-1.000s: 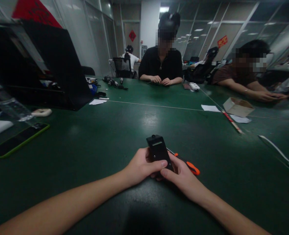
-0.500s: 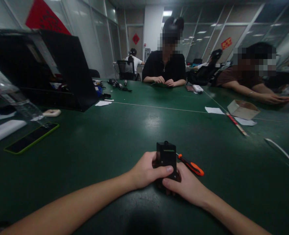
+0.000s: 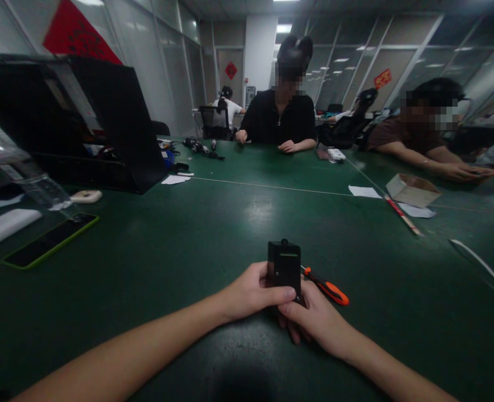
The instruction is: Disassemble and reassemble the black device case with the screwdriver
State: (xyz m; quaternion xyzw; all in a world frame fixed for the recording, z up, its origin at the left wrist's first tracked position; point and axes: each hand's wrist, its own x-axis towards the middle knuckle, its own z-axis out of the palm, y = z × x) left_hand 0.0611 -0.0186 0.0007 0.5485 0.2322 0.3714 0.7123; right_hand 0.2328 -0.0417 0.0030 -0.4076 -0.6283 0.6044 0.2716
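A small black box-shaped device (image 3: pixel 284 266) stands upright just above the green table (image 3: pixel 188 234), near its front edge. My left hand (image 3: pixel 249 291) is closed round its left side, thumb laid across the lower front. My right hand (image 3: pixel 313 318) grips it from the right and below, fingers curled under. An orange-handled screwdriver (image 3: pixel 326 286) lies on the table right behind my right hand, apart from it.
A green-edged phone (image 3: pixel 49 240), a white pad and an open black case (image 3: pixel 104 128) are at the left. A cardboard box (image 3: pixel 412 190), papers and a red stick (image 3: pixel 401 215) lie at the right. Two people sit across the table, hands on it.
The device has been turned from a tilt to upright and sits slightly right of where it was. The person opposite has spread their hands apart.
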